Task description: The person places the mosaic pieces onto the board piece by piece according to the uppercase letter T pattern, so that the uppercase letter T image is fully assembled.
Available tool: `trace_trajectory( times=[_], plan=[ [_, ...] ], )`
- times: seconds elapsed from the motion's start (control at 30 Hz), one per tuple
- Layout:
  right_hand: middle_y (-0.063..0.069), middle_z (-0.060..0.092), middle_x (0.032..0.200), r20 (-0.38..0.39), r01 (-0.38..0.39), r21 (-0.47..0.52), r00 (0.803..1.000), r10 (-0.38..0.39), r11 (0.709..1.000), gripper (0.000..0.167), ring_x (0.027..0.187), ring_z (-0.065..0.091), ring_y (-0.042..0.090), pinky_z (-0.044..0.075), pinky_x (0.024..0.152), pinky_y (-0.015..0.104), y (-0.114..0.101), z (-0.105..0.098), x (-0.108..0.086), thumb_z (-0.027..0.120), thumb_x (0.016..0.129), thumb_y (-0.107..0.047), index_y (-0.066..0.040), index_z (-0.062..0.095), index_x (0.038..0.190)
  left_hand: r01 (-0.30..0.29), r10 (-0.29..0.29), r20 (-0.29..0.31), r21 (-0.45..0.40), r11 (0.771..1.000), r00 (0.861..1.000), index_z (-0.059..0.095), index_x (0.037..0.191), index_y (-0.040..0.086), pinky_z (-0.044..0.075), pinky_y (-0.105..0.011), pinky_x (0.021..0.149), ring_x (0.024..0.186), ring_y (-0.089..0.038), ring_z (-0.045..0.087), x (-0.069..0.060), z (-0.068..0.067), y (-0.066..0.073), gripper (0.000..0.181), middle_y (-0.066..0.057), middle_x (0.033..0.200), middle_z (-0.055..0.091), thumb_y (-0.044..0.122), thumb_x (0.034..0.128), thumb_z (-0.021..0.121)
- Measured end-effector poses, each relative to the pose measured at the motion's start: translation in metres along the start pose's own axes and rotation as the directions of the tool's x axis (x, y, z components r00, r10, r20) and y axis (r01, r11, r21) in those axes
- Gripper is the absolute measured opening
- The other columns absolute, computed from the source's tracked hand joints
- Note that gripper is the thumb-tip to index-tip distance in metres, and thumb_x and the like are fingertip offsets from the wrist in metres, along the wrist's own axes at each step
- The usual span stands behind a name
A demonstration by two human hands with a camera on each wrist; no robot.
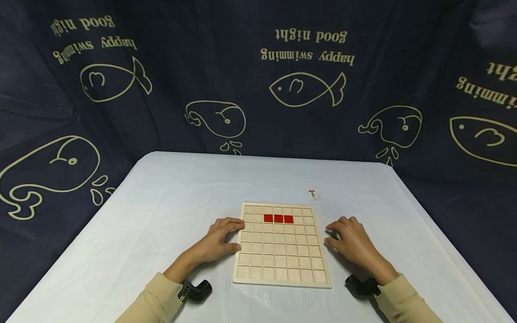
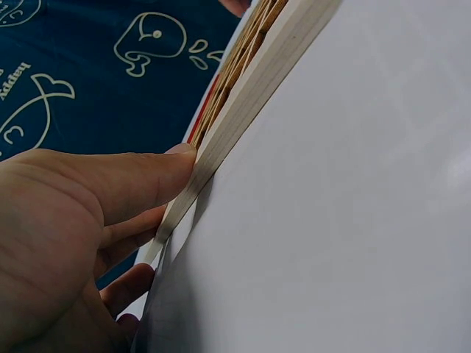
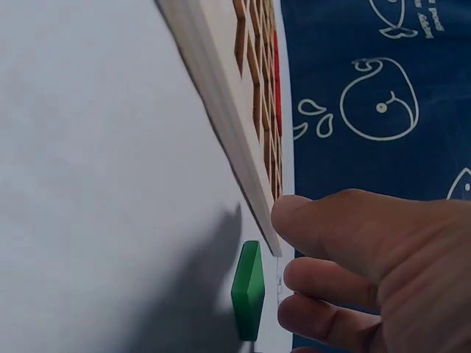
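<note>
A pale wooden grid board lies flat on the table, with three red square tiles side by side in its second row from the far edge. My left hand rests at the board's left edge, thumb and fingertips touching it. Off the right edge is my right hand, thumb and fingers bent with a gap between them. A green tile shows near the right fingertips in the right wrist view, apart from them. In the head view the hand mostly hides it.
Beyond the board's far right corner lies a small printed grid card with a red and green T pattern. The table has a white cover. A dark blue cloth with fish and whale drawings hangs behind.
</note>
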State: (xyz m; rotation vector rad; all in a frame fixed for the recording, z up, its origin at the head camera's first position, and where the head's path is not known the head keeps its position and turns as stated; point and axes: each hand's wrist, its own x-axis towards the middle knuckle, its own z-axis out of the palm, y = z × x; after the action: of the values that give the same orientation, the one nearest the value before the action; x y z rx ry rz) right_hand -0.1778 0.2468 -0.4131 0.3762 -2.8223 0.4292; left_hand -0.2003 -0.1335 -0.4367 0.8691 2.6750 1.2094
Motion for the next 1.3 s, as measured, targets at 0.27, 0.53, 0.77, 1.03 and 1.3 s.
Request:
trace_trajectory(
  times=[0.27,0.53,0.77,1.03,1.3],
  plan=[
    [0.003,0.061,0.087,-0.001,-0.017,-0.024,1.0,0.017,1.0,0.025,0.08,0.047,0.02,0.036,0.07,0.039,0.003,-0.001,-0.007,0.077,0.074,-0.023,-0.009,0.071,0.094,-0.001,0.001,0.0,0.007,1.0,1.0,0.054,0.131,0.008,0.021,-0.054,0.104,0.129,-0.028,0.034,0.0,0.0,0.0,0.054,-0.003,0.14,0.047,0.019,0.081,0.072],
    [0.001,0.057,0.083,0.018,-0.023,-0.033,1.0,0.024,0.999,0.026,0.079,0.044,0.018,0.034,0.069,0.037,0.006,-0.002,-0.012,0.079,0.073,-0.024,-0.01,0.071,0.093,0.001,-0.001,0.0,0.012,1.0,1.0,0.054,0.131,0.008,0.022,-0.053,0.104,0.129,-0.028,0.034,0.0,0.0,0.0,0.054,-0.003,0.14,0.047,0.019,0.0811,0.072],
    [0.0,0.058,0.082,0.005,-0.02,-0.043,1.0,0.02,0.999,0.027,0.079,0.046,0.019,0.034,0.069,0.037,0.008,-0.002,-0.015,0.08,0.071,-0.023,-0.01,0.071,0.092,-0.002,0.002,-0.002,0.011,1.0,1.0,0.054,0.131,0.008,0.022,-0.054,0.104,0.129,-0.029,0.034,0.0,0.0,-0.001,0.054,-0.004,0.14,0.047,0.019,0.081,0.072],
    [0.001,0.06,0.084,0.004,-0.031,-0.037,1.0,0.031,0.999,0.026,0.079,0.046,0.019,0.034,0.068,0.036,0.012,-0.001,-0.017,0.08,0.072,-0.024,-0.01,0.071,0.092,-0.001,0.001,-0.002,0.011,1.0,1.0,0.053,0.131,0.008,0.022,-0.054,0.104,0.13,-0.029,0.034,-0.001,0.0,-0.001,0.054,-0.003,0.14,0.047,0.019,0.0814,0.072],
    [0.0,0.058,0.081,-0.004,-0.031,-0.037,1.0,0.03,0.999,0.023,0.078,0.046,0.019,0.035,0.068,0.037,0.014,0.0,-0.017,0.079,0.072,-0.023,-0.011,0.071,0.09,0.006,-0.006,-0.004,0.01,1.0,1.0,0.054,0.131,0.009,0.022,-0.055,0.105,0.13,-0.028,0.033,-0.001,0.0,0.0,0.054,-0.003,0.14,0.046,0.02,0.0815,0.072]
  ],
)
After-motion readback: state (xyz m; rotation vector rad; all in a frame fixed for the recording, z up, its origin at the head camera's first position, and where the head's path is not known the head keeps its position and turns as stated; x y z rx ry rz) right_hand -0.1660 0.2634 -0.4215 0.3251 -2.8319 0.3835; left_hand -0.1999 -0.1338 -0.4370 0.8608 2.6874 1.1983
